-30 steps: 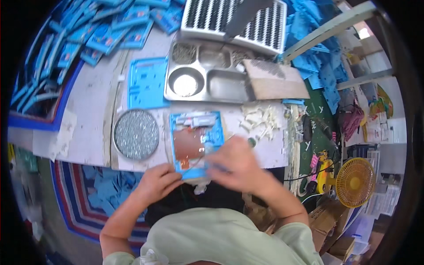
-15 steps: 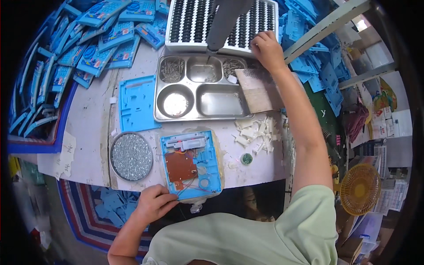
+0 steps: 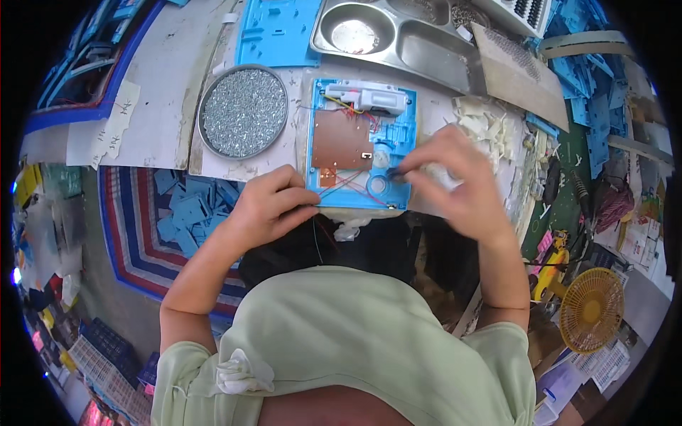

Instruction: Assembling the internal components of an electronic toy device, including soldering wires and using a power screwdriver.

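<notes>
A blue plastic housing [image 3: 405, 131] lies at the table's near edge, its inside facing up. In it sit a brown circuit board [image 3: 341, 138], a white module [image 3: 366, 97] and thin loose wires. My left hand [image 3: 273, 207] pinches the housing's near left corner between thumb and fingers. Above its near right part, my right hand [image 3: 458, 181] is closed on a small dark round part [image 3: 395, 173], held beside a ring-shaped seat [image 3: 379, 186] in the housing. Fingers partly hide that part, so its exact kind does not show.
Left of the housing is a round dish of small metal pieces [image 3: 243, 110]. Farther off stand a steel compartment tray [image 3: 440, 57], a flat board [image 3: 522, 71] and another blue panel [image 3: 277, 32]. White plastic parts [image 3: 486, 131] lie at right, near a yellow fan [image 3: 592, 310].
My right hand has come back from the white tray of black parts to the housing, now with a small dark part. My left hand stays at the housing's corner. The whole view has shifted.
</notes>
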### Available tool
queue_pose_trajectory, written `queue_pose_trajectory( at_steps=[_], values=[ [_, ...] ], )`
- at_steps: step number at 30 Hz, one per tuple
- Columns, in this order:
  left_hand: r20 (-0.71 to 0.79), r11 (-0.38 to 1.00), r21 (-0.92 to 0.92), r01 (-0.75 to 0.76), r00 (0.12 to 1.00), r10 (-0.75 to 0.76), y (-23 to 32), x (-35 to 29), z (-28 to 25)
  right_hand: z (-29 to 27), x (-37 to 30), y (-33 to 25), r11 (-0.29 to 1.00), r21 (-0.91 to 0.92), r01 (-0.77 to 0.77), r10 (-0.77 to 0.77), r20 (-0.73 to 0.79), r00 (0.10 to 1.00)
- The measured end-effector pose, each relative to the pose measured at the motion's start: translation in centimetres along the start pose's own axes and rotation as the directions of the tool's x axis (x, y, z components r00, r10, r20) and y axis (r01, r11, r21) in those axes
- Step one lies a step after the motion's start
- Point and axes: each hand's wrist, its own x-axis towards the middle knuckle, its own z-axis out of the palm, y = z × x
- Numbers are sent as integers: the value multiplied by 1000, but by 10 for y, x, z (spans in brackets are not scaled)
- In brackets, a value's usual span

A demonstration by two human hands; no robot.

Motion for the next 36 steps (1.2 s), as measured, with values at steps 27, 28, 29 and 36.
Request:
queue_pose_trajectory(
  at_steps=[27, 28, 29, 36],
  values=[
    [116, 998, -35, 60, 992, -56, 23, 26, -28, -15, -34, 70, 706, -604, -369, 204, -326, 923],
    [119, 998, -44, 43, 992, -38, 24, 33, -34, -12, -30, 70, 640, -678, -363, 228, -283, 931],
    [104, 999, -28, 38, 994, -35, 27, 43, -41, -11, -31, 73, 645, -671, -367, 202, -313, 928],
    [-32, 952, 301, 61, 998, -54, -12, 170, -71, -19, -45, 53, 926, 34, -375, 339, -508, 792]
  ],
)
